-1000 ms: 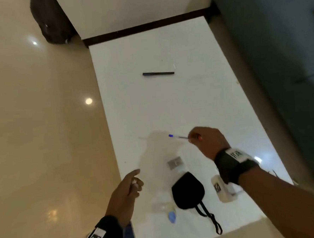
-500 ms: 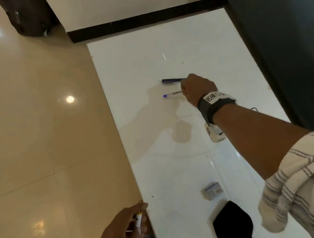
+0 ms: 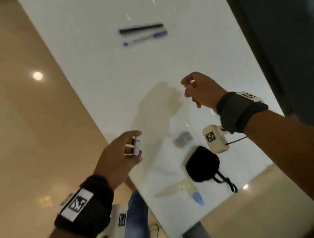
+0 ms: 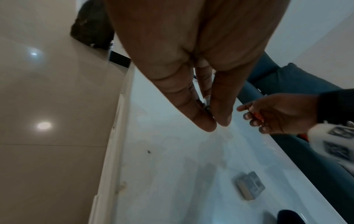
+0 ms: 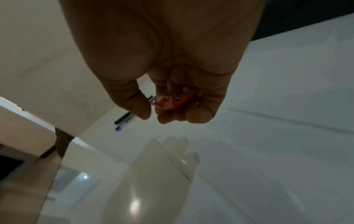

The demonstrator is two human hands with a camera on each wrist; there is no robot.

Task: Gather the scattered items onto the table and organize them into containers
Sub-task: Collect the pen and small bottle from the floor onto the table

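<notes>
A black pen [image 3: 141,28] and a blue pen [image 3: 144,38] lie side by side far back on the white table [image 3: 212,51]. My right hand [image 3: 188,88] hovers over the table's middle, fingers curled round a small red wrapped item [image 5: 173,100]. My left hand [image 3: 136,147] is at the table's left edge and pinches a small white item [image 3: 136,145]. Near me lie a small grey box [image 3: 183,140], a black pouch [image 3: 203,164] with a cord, and a clear bottle [image 3: 175,190] with a blue cap on its side.
Glossy beige floor [image 3: 33,117] runs along the table's left edge. A dark teal surface [image 3: 285,37] borders the table's right side. My legs in jeans [image 3: 138,221] stand at the near corner. The grey box [image 4: 250,187] also shows in the left wrist view.
The right hand let go of the blue pen beside the black pen and drew back toward me, still holding the red item. The left hand rose to the table's edge.
</notes>
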